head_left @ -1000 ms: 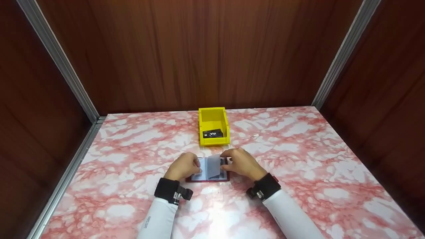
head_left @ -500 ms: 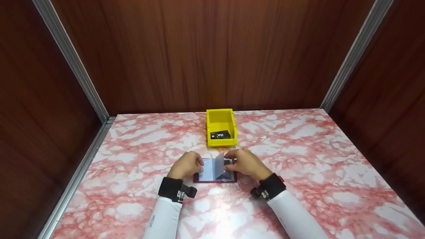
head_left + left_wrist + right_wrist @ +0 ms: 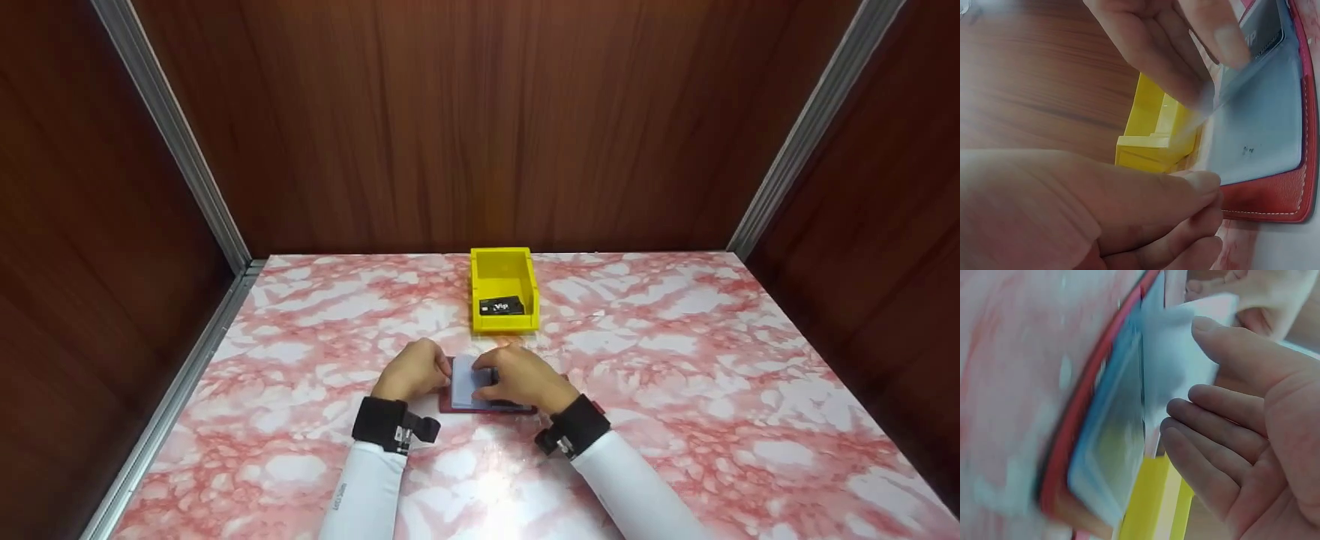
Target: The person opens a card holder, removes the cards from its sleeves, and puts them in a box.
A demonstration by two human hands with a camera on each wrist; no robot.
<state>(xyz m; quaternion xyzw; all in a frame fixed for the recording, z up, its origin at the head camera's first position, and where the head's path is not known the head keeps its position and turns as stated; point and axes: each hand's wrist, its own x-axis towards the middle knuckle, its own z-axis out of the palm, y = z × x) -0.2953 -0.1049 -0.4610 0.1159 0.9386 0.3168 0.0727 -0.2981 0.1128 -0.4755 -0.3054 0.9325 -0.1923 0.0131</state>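
Observation:
A red card holder point(image 3: 465, 410) lies open on the table, with clear plastic sleeves inside. My left hand point(image 3: 412, 371) pinches its left edge between thumb and curled fingers, near the stitched cover corner point(image 3: 1275, 202). A translucent sleeve page point(image 3: 1182, 354) stands raised over the left side. Against that page rests the thumb of my right hand point(image 3: 521, 375), its fingers fairly straight and apart from the thumb. Behind the raised page, a black card point(image 3: 1264, 31) with white lettering shows in the right part of the holder. The right hand partly hides the holder in the head view.
Just beyond the holder stands a yellow bin point(image 3: 502, 270) with black cards point(image 3: 501, 306) in it, the top one lettered "Vip". Dark wood-look panels point(image 3: 480, 127) enclose the pink marbled table point(image 3: 675, 360) at the back and sides.
My right hand has moved left, and the raised sleeve page has swung over from the right side to the left. The left hand stays at the holder's left edge.

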